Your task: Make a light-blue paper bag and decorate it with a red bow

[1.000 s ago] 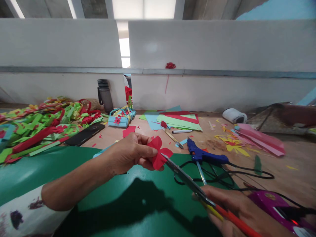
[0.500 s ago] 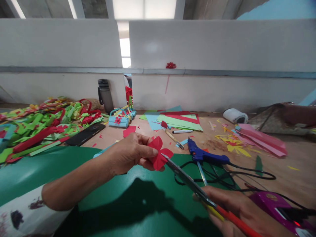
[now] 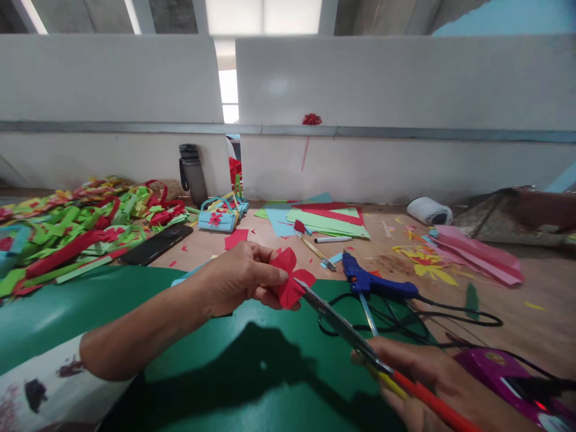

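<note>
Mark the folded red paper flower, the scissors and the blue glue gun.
Folded red paper flower (image 3: pixel 290 279), head view, middle of the petals.
Scissors (image 3: pixel 335 322), head view, on the metal blades.
Blue glue gun (image 3: pixel 369 283), head view, on the body.

My left hand (image 3: pixel 234 279) is bare, with no ring, watch or glove on it, and the forearm behind it is uncovered up to the elbow. There my sleeve (image 3: pixel 49 384) begins: white cloth printed with small dark purple blotches and fainter pink marks. My right hand (image 3: pixel 432 384) is bare too; its sleeve lies outside the view.
</note>
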`<state>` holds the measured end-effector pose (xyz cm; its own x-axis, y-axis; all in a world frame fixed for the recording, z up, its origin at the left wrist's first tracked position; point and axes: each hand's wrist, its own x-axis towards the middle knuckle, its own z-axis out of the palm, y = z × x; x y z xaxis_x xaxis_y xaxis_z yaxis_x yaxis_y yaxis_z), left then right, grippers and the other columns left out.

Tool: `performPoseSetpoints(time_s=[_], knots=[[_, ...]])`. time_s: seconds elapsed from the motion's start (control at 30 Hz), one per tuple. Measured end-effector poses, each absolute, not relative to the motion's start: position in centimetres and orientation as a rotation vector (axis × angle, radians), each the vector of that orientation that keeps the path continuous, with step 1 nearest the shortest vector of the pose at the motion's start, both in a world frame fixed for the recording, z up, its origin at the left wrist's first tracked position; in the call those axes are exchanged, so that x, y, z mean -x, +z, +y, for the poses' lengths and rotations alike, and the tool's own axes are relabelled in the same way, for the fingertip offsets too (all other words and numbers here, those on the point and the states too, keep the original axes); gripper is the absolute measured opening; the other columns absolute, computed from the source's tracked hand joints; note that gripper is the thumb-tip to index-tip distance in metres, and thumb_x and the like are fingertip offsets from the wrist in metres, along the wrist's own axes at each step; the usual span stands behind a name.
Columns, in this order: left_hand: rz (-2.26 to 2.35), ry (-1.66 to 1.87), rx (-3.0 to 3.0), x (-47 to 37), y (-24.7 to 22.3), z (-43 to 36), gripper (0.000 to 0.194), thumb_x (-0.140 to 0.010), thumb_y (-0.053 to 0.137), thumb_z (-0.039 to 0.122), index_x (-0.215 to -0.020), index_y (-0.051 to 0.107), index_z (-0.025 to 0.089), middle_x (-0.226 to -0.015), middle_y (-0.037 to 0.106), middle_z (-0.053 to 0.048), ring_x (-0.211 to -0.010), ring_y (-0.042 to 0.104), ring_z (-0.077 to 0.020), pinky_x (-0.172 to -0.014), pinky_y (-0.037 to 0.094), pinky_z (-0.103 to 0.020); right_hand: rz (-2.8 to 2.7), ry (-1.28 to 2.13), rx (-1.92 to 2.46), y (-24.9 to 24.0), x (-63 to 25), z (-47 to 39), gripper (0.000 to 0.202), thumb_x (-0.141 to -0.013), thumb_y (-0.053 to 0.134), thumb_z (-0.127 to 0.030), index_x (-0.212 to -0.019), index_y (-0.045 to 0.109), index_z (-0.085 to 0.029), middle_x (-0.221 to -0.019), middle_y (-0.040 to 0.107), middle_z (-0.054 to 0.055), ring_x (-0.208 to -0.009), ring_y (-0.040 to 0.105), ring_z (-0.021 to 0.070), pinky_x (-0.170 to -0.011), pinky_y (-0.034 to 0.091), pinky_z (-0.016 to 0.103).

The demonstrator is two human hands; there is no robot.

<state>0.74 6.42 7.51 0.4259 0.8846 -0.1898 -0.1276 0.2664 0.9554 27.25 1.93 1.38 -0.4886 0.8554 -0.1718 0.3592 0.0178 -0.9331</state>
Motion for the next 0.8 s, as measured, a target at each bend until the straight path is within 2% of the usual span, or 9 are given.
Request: performPoseSetpoints(time_s=[0.13, 0.27, 0.57, 0.8], knots=[[0.864, 0.832, -1.067, -0.76, 7.48, 6.43, 0.010, -0.061, 0.066, 0.012, -0.055, 0.058, 0.010, -0.043, 0.053, 0.001, -0.054, 0.064, -0.0170, -0.045, 0.037, -0.019, -1.877, 1.425, 1.281, 1.79, -27.02, 1.90, 0.025, -0.072, 0.066, -0.043, -0.079, 0.070, -0.020, -0.058, 0.053, -0.001, -0.061, 0.055, 0.0161, -0.055, 0.046, 0.021], [0.875, 0.832, -1.059, -0.64, 7.42, 6.48, 0.010, -0.061, 0.067, 0.011, -0.056, 0.058, 0.011, -0.044, 0.054, 0.001, -0.050, 0.061, -0.0140, -0.047, 0.039, -0.020, -1.896, 1.483, 1.276, 1.93, -27.22, 2.00, 0.028, -0.077, 0.060, -0.045, -0.084, 0.069, -0.019, -0.062, 0.054, -0.001, -0.060, 0.052, 0.0135, -0.052, 0.044, 0.018], [0.890, 0.803, -1.065, -0.56, 7.56, 6.57, 0.013, -0.058, 0.070, 0.017, -0.056, 0.060, 0.011, -0.047, 0.060, -0.002, -0.057, 0.067, -0.0196, -0.051, 0.047, -0.022, -1.873, 1.510, 1.229, 1.13, -27.26, 2.17, 0.028, -0.077, 0.058, -0.046, -0.080, 0.068, -0.020, -0.053, 0.039, -0.004, -0.049, 0.044, 0.0105, -0.047, 0.040, 0.018], [0.879, 0.812, -1.061, -0.60, 7.62, 6.50, 0.015, -0.060, 0.069, 0.013, -0.051, 0.057, 0.011, -0.044, 0.057, 0.000, -0.052, 0.066, -0.0158, -0.046, 0.043, -0.017, -1.867, 1.439, 1.219, 1.08, -27.42, 2.03, 0.028, -0.079, 0.058, -0.045, -0.083, 0.068, -0.019, -0.057, 0.045, -0.003, -0.057, 0.050, 0.0119, -0.054, 0.044, 0.017]])
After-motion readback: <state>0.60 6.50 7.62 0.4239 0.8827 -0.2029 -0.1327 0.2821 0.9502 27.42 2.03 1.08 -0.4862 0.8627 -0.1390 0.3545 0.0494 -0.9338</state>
